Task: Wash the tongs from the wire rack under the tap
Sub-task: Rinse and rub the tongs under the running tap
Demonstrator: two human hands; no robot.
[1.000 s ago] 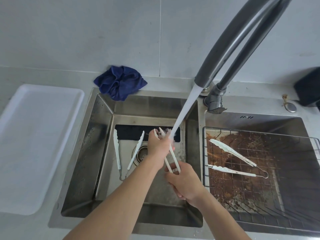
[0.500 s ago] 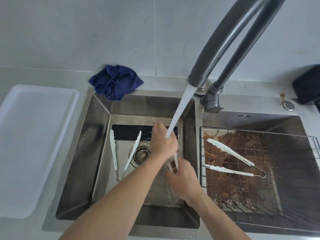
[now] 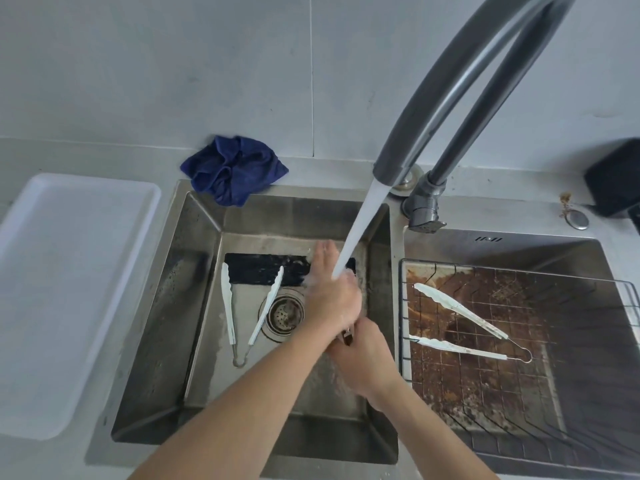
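Water runs from the tap [image 3: 398, 161] into the left sink basin [image 3: 180, 306]. Under the stream, my left hand [image 3: 332, 292] wraps around the arms of a pair of white tongs, which it almost wholly hides. My right hand [image 3: 363, 362] grips the tongs' near end just below it; only a sliver of the tongs [image 3: 347, 338] shows between the hands. A second pair of white tongs [image 3: 242, 313] lies on the basin floor beside the drain. A third, soiled pair [image 3: 460, 327] lies on the wire rack [image 3: 519, 271] over the right basin.
A blue cloth [image 3: 235, 173] sits bunched at the back edge of the left basin. A white tray [image 3: 62, 296] lies on the counter to the left. A dark object [image 3: 613, 174] stands at the far right of the counter.
My left hand has slid up over the tongs' arms, covering the tips that stuck out a second ago. Both hands have stayed under the stream.
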